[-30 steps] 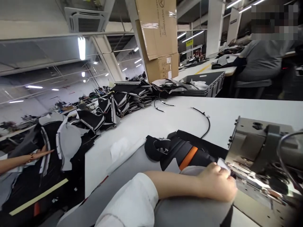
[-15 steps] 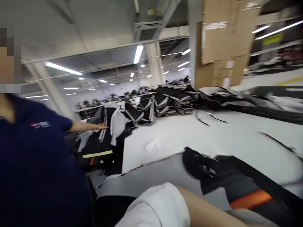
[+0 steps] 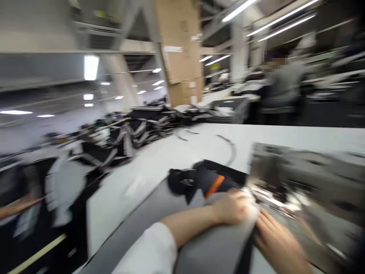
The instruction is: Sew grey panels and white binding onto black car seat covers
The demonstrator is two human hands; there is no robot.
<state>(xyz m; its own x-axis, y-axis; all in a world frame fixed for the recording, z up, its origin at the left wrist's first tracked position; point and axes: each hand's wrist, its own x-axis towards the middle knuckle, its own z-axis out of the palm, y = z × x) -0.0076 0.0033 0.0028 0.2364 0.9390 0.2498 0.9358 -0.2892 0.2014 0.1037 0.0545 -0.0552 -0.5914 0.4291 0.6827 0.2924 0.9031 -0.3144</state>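
Note:
A large grey fabric piece point(image 3: 154, 219) with black parts and an orange strip point(image 3: 215, 185) is spread over the white table in front of me. My left hand point(image 3: 235, 207) is closed on its right-hand edge, fingers curled down into the cloth. My right hand point(image 3: 281, 243) lies beside that edge with its fingers stretched out, nearest to a black band point(image 3: 244, 253) of the fabric. Just beyond both hands is a shiny metal sewing-machine surface point(image 3: 310, 186). Motion blur hides the fingertips' exact contact.
The white table point(image 3: 196, 146) carries loose dark strips point(image 3: 228, 144). Stacked black and grey cut pieces point(image 3: 148, 121) line its far left side. A co-worker's hand point(image 3: 21, 207) reaches in at left. Another person point(image 3: 285, 85) stands behind, right of a tall cardboard sheet point(image 3: 182, 49).
My view has swung right, bringing both hands and the metal machine surface into sight. The co-worker at left has mostly left the frame.

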